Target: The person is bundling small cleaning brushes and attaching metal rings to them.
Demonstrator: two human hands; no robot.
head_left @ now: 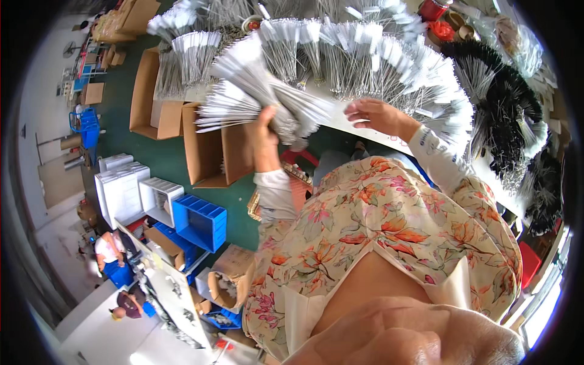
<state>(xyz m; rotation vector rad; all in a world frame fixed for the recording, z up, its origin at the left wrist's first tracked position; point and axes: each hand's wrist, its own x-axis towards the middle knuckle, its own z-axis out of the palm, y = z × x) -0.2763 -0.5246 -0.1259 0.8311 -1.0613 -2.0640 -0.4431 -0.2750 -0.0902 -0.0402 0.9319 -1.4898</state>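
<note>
Gripping a fat bundle of white-tipped wire brushes, the left hand holds it up above the bench edge, fingers wrapped tight round the twisted-wire stems near the lower end, white bristle heads fanning out up and to the left. Right hand hovers just beside the bundle over the bench, fingers loosely spread, palm down, holding nothing that shows. More white brushes lie in fanned rows across the bench behind both hands; black brushes are heaped at the right end. A red container sits at the far edge.

Judgement on handling: bundle looks light but loose and springy. Thin stiff wires likely slide against each other, so single pieces could slip out if the grip slackens. Bristle ends are soft and crushable; best taken at the bare wire stems, close together, as the left hand has it.

Below the bench: open cardboard boxes on the green floor, blue bins, white crates. Other people work at a long table at lower left, well apart.
</note>
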